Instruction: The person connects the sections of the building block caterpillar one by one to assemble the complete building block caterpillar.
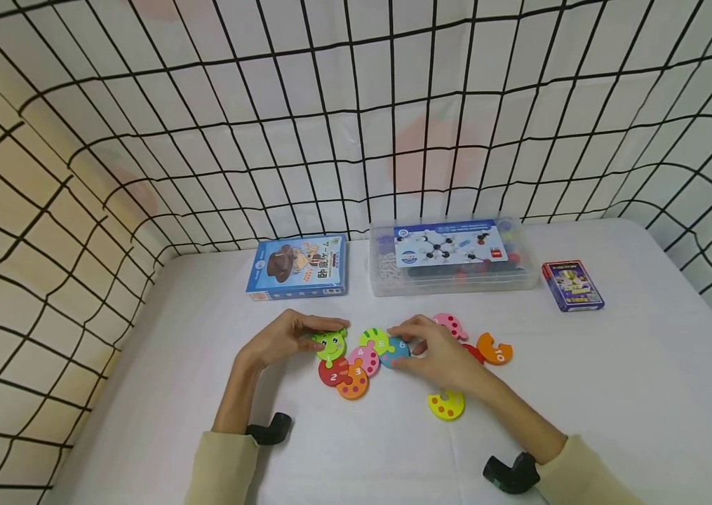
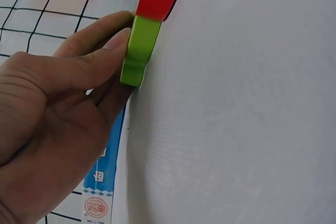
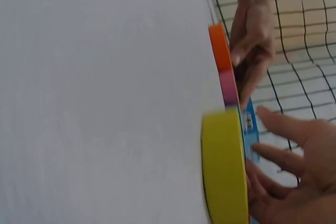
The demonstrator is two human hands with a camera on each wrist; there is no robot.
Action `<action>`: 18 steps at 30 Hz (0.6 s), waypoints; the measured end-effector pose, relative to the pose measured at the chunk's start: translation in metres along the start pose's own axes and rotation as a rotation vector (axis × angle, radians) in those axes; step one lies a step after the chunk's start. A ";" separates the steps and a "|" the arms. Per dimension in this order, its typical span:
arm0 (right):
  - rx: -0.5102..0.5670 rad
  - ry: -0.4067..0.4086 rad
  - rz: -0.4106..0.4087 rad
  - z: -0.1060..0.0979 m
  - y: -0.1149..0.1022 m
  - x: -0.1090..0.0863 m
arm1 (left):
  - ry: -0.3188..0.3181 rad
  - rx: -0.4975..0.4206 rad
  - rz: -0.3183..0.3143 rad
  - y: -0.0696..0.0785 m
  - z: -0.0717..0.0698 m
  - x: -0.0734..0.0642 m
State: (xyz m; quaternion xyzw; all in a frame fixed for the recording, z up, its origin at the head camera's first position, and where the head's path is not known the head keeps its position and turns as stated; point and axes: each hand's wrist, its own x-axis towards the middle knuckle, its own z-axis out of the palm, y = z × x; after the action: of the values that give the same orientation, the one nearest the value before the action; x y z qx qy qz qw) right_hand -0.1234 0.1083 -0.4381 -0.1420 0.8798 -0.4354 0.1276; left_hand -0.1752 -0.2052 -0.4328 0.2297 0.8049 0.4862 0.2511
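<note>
My left hand (image 1: pixel 287 337) holds the green smiling caterpillar head (image 1: pixel 330 345), thumb against its edge in the left wrist view. From the head curves a chain of numbered puzzle pieces: red 2 (image 1: pixel 333 374), orange 3 (image 1: pixel 353 384), pink 4 (image 1: pixel 365 360), green 5 (image 1: pixel 373 339) and a blue piece (image 1: pixel 395 353) at the right end. Over the blue piece is my right hand (image 1: pixel 434 348), index finger and thumb apart at its edges. Blurred in the right wrist view, the right hand's fingers (image 3: pixel 278 156) are spread just above the pieces.
Loose yellow (image 1: pixel 447 406), pink (image 1: pixel 450 325), red (image 1: pixel 474 353) and orange 10 (image 1: pixel 494 349) pieces lie around the right hand. Behind stand a blue game box (image 1: pixel 297 266), a clear plastic case (image 1: pixel 453 280) and a small card box (image 1: pixel 573 285). Black netting (image 1: pixel 343 112) surrounds the table.
</note>
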 end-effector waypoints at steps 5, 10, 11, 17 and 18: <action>0.009 0.008 -0.096 -0.024 0.009 -0.005 | 0.006 -0.014 -0.020 -0.001 -0.001 -0.003; -0.011 0.060 -0.122 -0.049 0.016 -0.013 | 0.004 -0.017 -0.024 -0.001 0.000 -0.003; -0.015 0.060 -0.118 -0.052 0.017 -0.015 | 0.002 -0.015 -0.022 -0.001 0.000 -0.003; -0.019 -0.006 -0.092 -0.064 0.027 -0.029 | -0.002 -0.013 -0.025 -0.001 0.000 -0.002; -0.016 -0.025 -0.090 -0.065 0.029 -0.031 | -0.003 -0.013 -0.027 -0.001 0.000 -0.002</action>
State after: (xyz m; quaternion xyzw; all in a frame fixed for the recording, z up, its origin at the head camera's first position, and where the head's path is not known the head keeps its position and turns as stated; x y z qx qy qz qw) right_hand -0.1218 0.1836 -0.4197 -0.1879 0.8742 -0.4319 0.1179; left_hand -0.1739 -0.2067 -0.4335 0.2182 0.8043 0.4875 0.2603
